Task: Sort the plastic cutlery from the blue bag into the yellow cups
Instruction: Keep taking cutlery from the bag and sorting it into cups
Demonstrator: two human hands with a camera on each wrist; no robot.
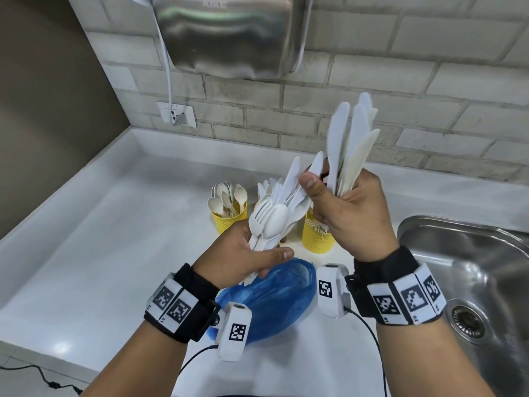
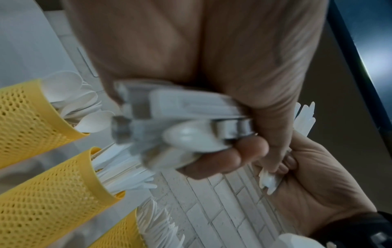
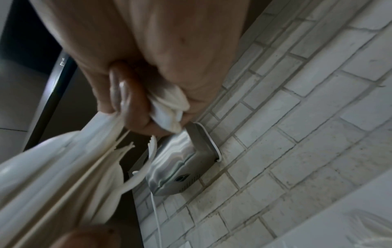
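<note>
My left hand (image 1: 266, 249) grips a mixed bundle of white plastic cutlery (image 1: 272, 216) by the handles, with a fork, a spoon and knives fanning up; the handle ends (image 2: 180, 117) show blurred in the left wrist view. My right hand (image 1: 323, 181) holds several knives (image 1: 349, 144) upright in its fist, while its thumb and a finger pinch a knife (image 1: 313, 167) that sticks out of the left bundle. Behind the hands stand three yellow mesh cups: one with spoons (image 1: 229, 217), a middle one (image 2: 53, 184) mostly hidden in the head view, and one at the right (image 1: 317, 237). The blue bag (image 1: 272, 299) lies crumpled under my wrists.
A steel sink (image 1: 472, 267) is sunk into the white counter (image 1: 100, 239) at the right. A metal hand dryer (image 1: 229, 35) hangs on the brick wall above the cups, its cord running to a socket (image 1: 177, 114). A brown wall closes the left side.
</note>
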